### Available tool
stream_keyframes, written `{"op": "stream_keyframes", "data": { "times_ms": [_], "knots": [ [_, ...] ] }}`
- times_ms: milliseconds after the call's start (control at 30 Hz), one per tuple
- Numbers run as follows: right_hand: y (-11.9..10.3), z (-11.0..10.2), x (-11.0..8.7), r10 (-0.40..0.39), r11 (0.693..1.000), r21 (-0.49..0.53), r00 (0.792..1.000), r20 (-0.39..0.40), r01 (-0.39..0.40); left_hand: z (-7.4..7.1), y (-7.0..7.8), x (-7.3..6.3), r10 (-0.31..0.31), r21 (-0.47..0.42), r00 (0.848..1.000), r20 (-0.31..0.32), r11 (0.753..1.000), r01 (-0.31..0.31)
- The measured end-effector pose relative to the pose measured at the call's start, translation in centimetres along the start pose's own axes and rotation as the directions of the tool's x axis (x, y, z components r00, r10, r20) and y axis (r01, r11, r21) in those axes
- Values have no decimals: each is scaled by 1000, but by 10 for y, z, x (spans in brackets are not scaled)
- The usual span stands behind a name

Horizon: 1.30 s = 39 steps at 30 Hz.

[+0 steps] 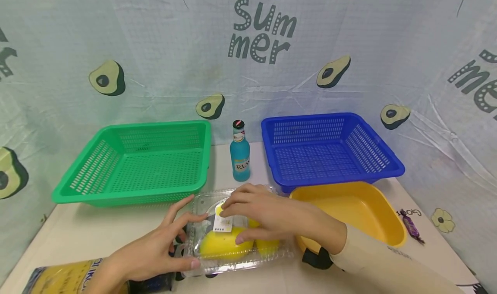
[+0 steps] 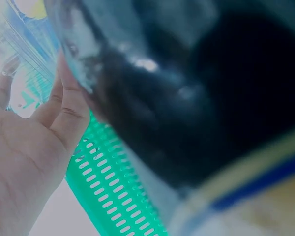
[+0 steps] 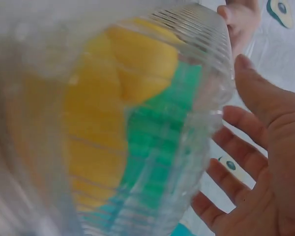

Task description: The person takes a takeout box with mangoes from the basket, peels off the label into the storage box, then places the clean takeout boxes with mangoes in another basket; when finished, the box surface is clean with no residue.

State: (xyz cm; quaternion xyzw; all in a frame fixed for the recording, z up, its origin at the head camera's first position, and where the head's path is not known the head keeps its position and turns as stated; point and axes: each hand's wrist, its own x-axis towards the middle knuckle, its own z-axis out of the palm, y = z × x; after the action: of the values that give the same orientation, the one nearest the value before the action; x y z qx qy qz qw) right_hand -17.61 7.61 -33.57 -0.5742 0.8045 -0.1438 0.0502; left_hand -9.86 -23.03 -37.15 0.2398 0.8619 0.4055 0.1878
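A clear plastic clamshell box [image 1: 209,266] with yellow fruit [image 1: 223,244] inside and a white label [image 1: 223,223] on its lid lies in the middle of the table. My left hand [image 1: 155,246] is at the box's left side, fingers spread, thumb by the near left corner and one fingertip over the lid. Over the lid lies my right hand [image 1: 260,212], its fingers loosely bent by the label. The right wrist view shows that hand [image 3: 265,162] with parted fingers beside the clear plastic. A dark, shiny package [image 2: 162,98] fills much of the left wrist view.
A green basket [image 1: 133,198] stands back left, a blue basket [image 1: 334,179] back right, a blue bottle [image 1: 240,156] between them. A yellow tray [image 1: 388,216] is at the right, with a purple-wrapped candy [image 1: 411,227] beside it. A yellow package [image 1: 62,276] lies front left.
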Motion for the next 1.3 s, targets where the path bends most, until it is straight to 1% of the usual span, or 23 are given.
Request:
{"op": "stream_keyframes", "data": {
  "times_ms": [167,367,600,767,933,1167,1300],
  "knots": [
    [0,-1,12,-57,998,-30,998,6,58,-1,-1,1,-13,-6,1000,12,1000,13],
    [5,1,20,-45,999,-9,999,25,45,-1,-2,2,-10,12,1000,8,1000,10],
    [9,8,25,-91,996,-9,996,8,91,-1,-1,2,-31,5,999,17,999,31],
    [11,10,29,-87,996,4,996,30,87,0,-1,2,-24,1,1000,10,1000,24],
    [11,9,32,-111,994,-8,993,39,111,0,-1,1,-24,-10,1000,8,1000,24],
    [10,8,33,-100,995,-11,993,56,101,0,1,2,-31,47,999,-8,998,31],
    [10,9,33,-112,993,-32,993,48,114,1,2,2,-31,44,999,-5,999,32]
  ]
}}
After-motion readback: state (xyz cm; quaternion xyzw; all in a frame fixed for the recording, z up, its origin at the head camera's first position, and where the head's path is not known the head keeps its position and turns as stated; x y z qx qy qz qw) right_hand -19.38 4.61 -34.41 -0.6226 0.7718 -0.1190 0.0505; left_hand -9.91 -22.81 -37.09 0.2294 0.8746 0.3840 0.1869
